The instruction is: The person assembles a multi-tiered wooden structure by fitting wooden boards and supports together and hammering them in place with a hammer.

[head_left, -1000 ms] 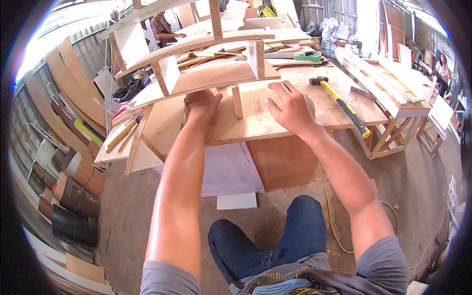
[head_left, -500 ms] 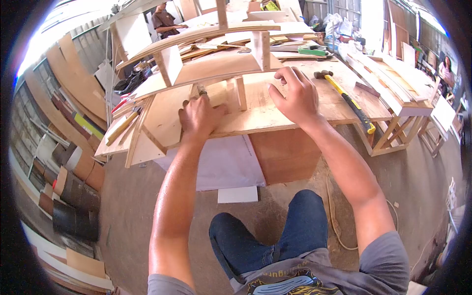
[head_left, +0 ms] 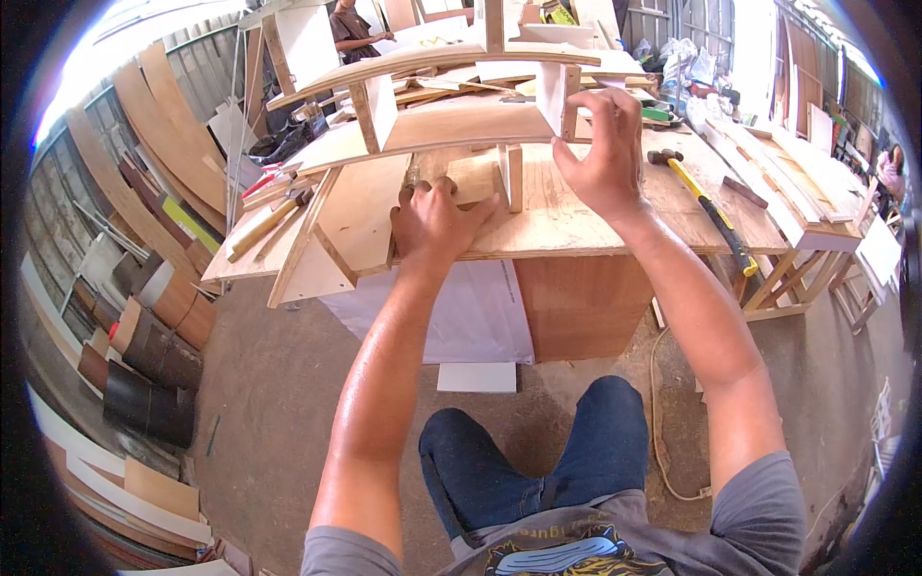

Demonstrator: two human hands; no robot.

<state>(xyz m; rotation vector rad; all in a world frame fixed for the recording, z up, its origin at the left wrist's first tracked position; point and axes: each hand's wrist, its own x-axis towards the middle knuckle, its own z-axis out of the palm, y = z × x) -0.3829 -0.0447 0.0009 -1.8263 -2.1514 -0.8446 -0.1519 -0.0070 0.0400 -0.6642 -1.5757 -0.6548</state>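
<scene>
A curved wooden shelf frame [head_left: 471, 134] with short uprights stands on the plywood table [head_left: 557, 216] in front of me. My right hand [head_left: 612, 154] is at its right end, thumb and bent fingers about the edge of an upright. My left hand [head_left: 437, 223] rests low at the frame's near side, fingers curved down on the wood and thumb spread away. A small greyish thing [head_left: 414, 174] shows just beyond its fingertips, too unclear to name. Right of my right hand lies a hammer with a yellow and black handle [head_left: 709, 211].
Another wooden-handled tool [head_left: 264, 228] lies at the table's left. Wood strips rest on a stand [head_left: 783, 182] to the right. Boards [head_left: 158, 134] lean along the left wall. A cable [head_left: 657, 422] runs over the floor. One person [head_left: 353, 34] is at the back.
My right hand has risen to the right end of the shelf frame. The left hand stays at the frame's near side. The whole view has shifted, with things now farther right.
</scene>
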